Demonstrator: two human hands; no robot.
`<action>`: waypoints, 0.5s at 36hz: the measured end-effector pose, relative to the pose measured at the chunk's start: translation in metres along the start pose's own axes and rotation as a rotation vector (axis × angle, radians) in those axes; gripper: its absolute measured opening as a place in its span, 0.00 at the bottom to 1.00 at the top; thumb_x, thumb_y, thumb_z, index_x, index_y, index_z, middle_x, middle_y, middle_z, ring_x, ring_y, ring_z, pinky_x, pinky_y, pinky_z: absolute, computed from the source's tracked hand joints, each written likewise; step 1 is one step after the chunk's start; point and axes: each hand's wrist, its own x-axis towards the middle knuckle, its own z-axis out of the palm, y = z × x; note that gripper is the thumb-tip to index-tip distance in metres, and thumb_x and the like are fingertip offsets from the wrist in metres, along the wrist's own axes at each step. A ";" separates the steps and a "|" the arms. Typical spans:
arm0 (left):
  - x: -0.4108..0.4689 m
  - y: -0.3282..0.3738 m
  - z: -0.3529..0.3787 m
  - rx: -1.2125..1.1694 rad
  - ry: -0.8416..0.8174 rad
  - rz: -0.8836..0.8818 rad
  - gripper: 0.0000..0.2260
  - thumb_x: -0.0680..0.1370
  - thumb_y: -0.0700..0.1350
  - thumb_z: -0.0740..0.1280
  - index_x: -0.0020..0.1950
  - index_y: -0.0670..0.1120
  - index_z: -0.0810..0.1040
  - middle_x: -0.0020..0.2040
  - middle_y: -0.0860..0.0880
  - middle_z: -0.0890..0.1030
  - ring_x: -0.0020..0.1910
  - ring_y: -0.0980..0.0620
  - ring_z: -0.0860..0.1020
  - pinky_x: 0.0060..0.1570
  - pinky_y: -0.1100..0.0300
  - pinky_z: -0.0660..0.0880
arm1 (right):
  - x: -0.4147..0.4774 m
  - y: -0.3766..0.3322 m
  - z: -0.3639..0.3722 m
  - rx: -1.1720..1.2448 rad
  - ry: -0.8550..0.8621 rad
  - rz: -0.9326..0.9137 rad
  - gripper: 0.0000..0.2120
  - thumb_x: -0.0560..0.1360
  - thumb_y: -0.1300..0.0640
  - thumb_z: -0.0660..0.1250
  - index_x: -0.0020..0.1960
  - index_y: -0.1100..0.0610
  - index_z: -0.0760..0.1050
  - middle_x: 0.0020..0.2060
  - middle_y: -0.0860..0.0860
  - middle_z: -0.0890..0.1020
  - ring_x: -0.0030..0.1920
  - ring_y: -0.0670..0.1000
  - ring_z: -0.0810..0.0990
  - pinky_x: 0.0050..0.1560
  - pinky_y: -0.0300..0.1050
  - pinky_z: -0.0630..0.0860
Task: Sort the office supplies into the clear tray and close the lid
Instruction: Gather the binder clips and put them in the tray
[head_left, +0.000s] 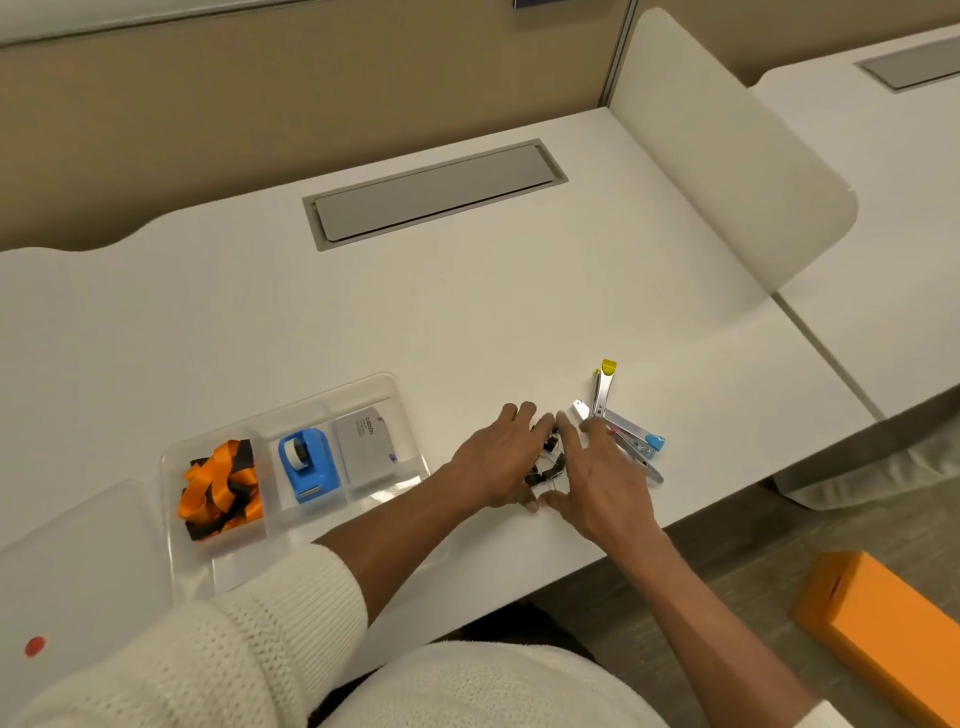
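White counter (467, 322): both hands (550, 462) cupped loosely around black clips (548, 465), gathering them, none gripped yet; tray (384, 387) to their left; next, scoop clips into an empty compartment.

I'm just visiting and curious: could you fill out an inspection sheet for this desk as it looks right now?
Surface: white desk with a grey cable hatch.
Job's things: clear tray holds orange-black ribbon, blue tape dispenser, grey card pack; lid lies off, left of it; small black clips and metal staplers lie loose.
Clutter: orange box on the floor.
Grippers: left hand and right hand cupped around the clips.
Cables: nothing seen.
Surroundings: beige partition, neighbouring desk.
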 end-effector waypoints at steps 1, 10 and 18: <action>0.003 0.000 0.003 -0.008 0.005 0.000 0.49 0.65 0.55 0.84 0.78 0.45 0.61 0.69 0.44 0.67 0.65 0.43 0.69 0.47 0.48 0.80 | 0.002 -0.001 0.001 -0.012 -0.004 0.003 0.52 0.68 0.41 0.78 0.81 0.53 0.54 0.74 0.60 0.67 0.61 0.58 0.80 0.45 0.49 0.82; 0.008 -0.005 0.011 -0.090 0.104 -0.052 0.12 0.76 0.40 0.73 0.55 0.44 0.73 0.58 0.46 0.70 0.50 0.44 0.71 0.38 0.49 0.72 | 0.020 -0.002 0.012 0.047 -0.066 -0.002 0.33 0.71 0.46 0.77 0.70 0.55 0.68 0.69 0.61 0.69 0.54 0.57 0.80 0.47 0.50 0.82; 0.003 0.003 0.016 -0.201 0.168 -0.148 0.06 0.76 0.36 0.66 0.52 0.43 0.74 0.54 0.45 0.72 0.47 0.46 0.67 0.40 0.50 0.72 | 0.027 -0.001 0.019 0.168 0.012 0.012 0.18 0.72 0.49 0.75 0.57 0.54 0.75 0.51 0.56 0.75 0.39 0.54 0.78 0.35 0.49 0.79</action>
